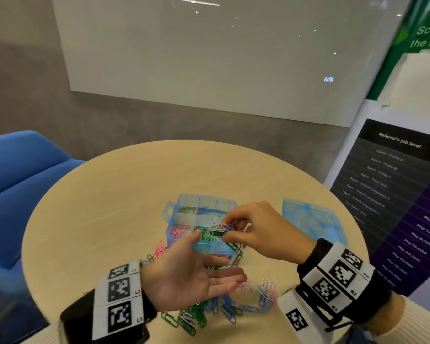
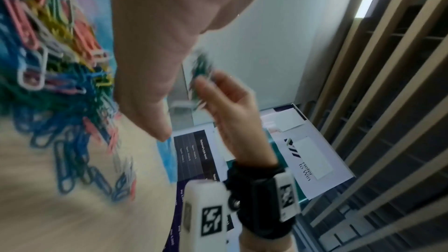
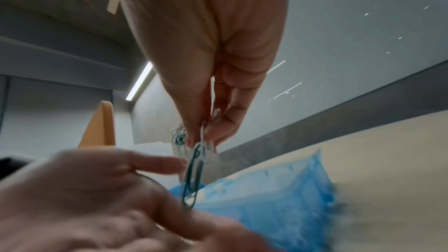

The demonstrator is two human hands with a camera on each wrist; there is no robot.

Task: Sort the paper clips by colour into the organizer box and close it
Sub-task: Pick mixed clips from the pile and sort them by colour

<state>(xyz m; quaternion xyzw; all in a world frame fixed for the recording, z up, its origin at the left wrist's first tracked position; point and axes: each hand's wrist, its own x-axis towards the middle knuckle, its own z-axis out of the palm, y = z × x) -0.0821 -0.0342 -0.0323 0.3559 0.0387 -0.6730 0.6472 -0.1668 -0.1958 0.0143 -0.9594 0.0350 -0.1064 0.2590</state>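
Observation:
A clear blue organizer box (image 1: 181,203) stands open on the round table, with yellow, blue, pink and green clips in separate compartments. My right hand (image 1: 253,229) hovers over it and pinches a tangled bunch of paper clips (image 1: 222,230), white, green and blue; a chain of them hangs down (image 3: 194,177). My left hand (image 1: 196,274) lies palm up below the bunch, fingers straight, with a few clips hanging onto its fingers. A mixed pile of loose paper clips (image 1: 209,311) lies on the table near the front edge, also seen blurred as a clip pile (image 2: 48,64).
The box's blue lid (image 1: 313,219) lies on the table to the right. More pink and green clips (image 1: 157,252) lie left of the box. A blue chair (image 1: 18,182) stands at the left, a printed banner (image 1: 402,194) at the right.

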